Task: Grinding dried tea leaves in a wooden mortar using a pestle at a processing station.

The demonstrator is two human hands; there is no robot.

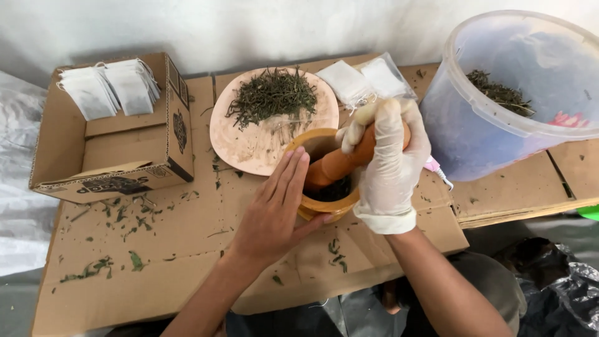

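1. Wooden pestle (pixel 340 163) tilted, upper end toward the right, lower end down-left inside wooden mortar (pixel 324 206).
2. Gloved right hand (pixel 390 162) wrapped around pestle.
3. Bare left hand (pixel 274 212), fingers together, flat against mortar's side.

My right hand (pixel 390 165) wears a white glove around an orange-brown pestle (pixel 340 163); beside the tan mortar (pixel 312 203), dark green herbs (pixel 272 95) cover a pale pink plate (pixel 249 146).
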